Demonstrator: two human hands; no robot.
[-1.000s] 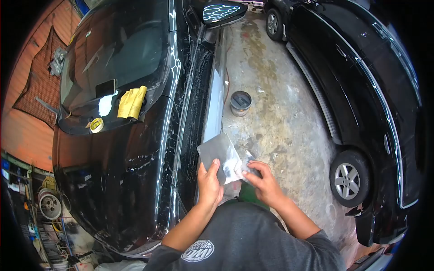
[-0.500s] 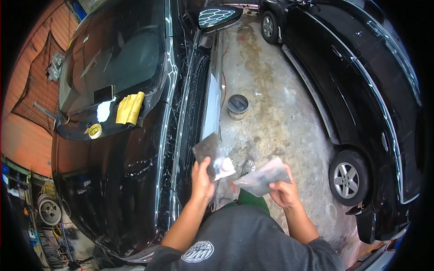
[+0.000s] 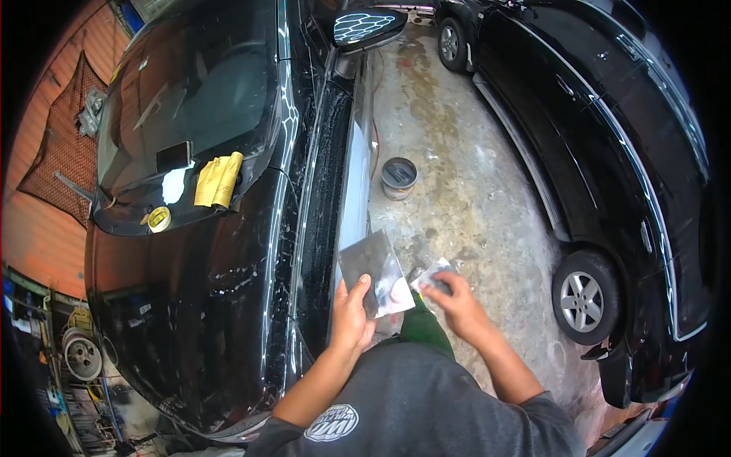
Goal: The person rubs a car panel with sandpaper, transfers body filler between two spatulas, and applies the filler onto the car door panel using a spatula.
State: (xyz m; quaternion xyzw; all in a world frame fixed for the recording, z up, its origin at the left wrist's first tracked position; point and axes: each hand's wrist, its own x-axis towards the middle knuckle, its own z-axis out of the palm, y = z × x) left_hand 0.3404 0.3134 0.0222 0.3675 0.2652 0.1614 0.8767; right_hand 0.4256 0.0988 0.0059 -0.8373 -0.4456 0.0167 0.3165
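My left hand (image 3: 352, 312) is closed on a flat dark grey plate (image 3: 368, 263), its thumb on top. A pinkish-white smear (image 3: 396, 293) covers the plate's right part. To the right of the plate, my right hand (image 3: 457, 301) grips a second thin, shiny sheet (image 3: 434, 273), tilted and partly hidden by the fingers. A narrow gap separates the two pieces. Both are held above the floor, in front of my body.
A black car (image 3: 190, 305) stands at left, with yellow paper (image 3: 218, 180), a phone (image 3: 173, 157), a white scrap (image 3: 173, 185) and a tape roll (image 3: 159, 219) near its windshield. A bucket (image 3: 399, 177) sits on the floor (image 3: 487, 198). Another black car (image 3: 563, 129) stands at right.
My right hand first moved away to the right with its sheet turned broadside, then came back towards the plate. My left hand still holds the plate, which shifted slightly.
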